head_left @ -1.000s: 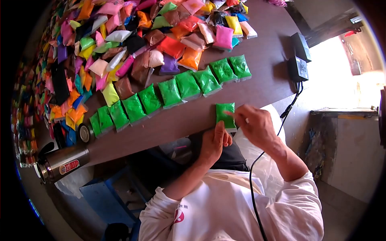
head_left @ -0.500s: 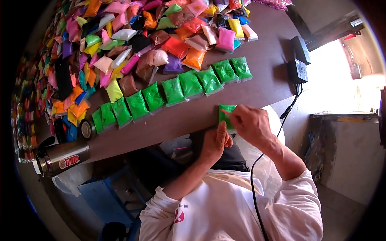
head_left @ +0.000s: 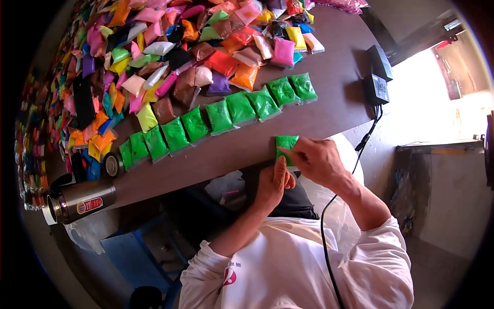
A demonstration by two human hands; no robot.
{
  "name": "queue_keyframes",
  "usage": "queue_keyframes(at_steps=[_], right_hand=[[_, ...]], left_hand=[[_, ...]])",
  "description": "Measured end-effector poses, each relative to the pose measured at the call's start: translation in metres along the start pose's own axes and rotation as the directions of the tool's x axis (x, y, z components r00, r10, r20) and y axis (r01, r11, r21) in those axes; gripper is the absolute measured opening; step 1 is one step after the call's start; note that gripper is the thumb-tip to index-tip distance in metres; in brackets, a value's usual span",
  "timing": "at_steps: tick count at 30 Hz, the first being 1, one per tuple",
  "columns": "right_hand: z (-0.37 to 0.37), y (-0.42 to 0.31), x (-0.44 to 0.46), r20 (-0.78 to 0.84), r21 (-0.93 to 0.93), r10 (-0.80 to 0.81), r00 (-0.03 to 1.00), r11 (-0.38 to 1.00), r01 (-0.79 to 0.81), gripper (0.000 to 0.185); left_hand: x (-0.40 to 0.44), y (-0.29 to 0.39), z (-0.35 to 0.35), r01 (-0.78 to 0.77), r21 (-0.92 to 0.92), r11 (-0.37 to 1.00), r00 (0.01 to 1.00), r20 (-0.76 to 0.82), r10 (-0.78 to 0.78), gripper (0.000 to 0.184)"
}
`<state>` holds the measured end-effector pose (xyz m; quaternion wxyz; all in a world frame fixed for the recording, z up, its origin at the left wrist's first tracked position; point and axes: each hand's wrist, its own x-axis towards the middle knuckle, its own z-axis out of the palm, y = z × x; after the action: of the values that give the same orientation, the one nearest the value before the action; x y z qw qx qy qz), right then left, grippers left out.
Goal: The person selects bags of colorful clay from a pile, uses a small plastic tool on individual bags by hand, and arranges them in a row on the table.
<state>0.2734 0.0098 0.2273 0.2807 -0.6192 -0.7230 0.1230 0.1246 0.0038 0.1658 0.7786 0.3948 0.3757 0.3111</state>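
Note:
A small green packet in clear plastic is at the table's near edge. My left hand grips its lower end, thumb raised against it and the other fingers curled. My right hand is closed over the packet's right side, with a fingertip lying across its front. That hand hides part of the packet, and whatever is under its fingers cannot be made out. Beyond my hands, a row of several similar green packets runs slantwise across the table.
A large heap of multicoloured packets covers the far and left table. A steel flask lies at the left edge, near a round lid. Black power adapters sit on the right, and a black cable hangs past my right arm.
Both hands and the green packet have shifted slightly left in the view. The grip looks the same, and the row of packets stays in place.

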Motion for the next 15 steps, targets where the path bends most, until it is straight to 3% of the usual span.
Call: queue_keyframes(at_steps=[1, 3, 7, 11, 12, 13, 15], right_hand=[[0.002, 0.003, -0.001, -0.002, 0.000, 0.000, 1.000, 1.000, 0.000, 0.017], [0.002, 0.012, -0.002, -0.025, -0.033, 0.145, 0.989, 0.989, -0.146, 0.017], [-0.014, 0.040, -0.002, -0.174, -0.056, 0.360, 0.916, 0.926, -0.374, 0.016], [-0.016, 0.005, -0.002, 0.005, 0.165, 0.509, 0.861, 0.848, -0.503, 0.023], [-0.016, -0.004, 0.002, 0.094, 0.119, 0.555, 0.826, 0.818, -0.563, 0.036], [-0.010, -0.006, 0.004, 0.092, 0.120, 0.557, 0.825, 0.816, -0.565, 0.036], [-0.001, -0.008, 0.008, 0.087, 0.041, 0.446, 0.891, 0.892, -0.451, 0.048]], left_hand=[[0.000, 0.001, -0.001, -0.001, 0.002, 1.000, 1.000, 0.001, 0.001, 0.059], [0.001, 0.005, -0.005, 0.057, 0.069, 0.996, 0.998, 0.020, -0.059, 0.062], [0.000, 0.010, -0.003, 0.025, 0.078, 0.997, 1.000, 0.000, -0.025, 0.062], [-0.001, -0.002, 0.002, -0.030, 0.076, 0.997, 0.999, -0.023, 0.031, 0.059], [0.000, -0.003, 0.004, -0.058, 0.096, 0.994, 0.998, -0.015, 0.060, 0.059], [-0.002, -0.002, 0.006, -0.057, 0.098, 0.994, 0.998, -0.012, 0.058, 0.059], [-0.003, 0.002, 0.008, -0.124, 0.350, 0.929, 0.990, -0.015, 0.138, 0.054]])
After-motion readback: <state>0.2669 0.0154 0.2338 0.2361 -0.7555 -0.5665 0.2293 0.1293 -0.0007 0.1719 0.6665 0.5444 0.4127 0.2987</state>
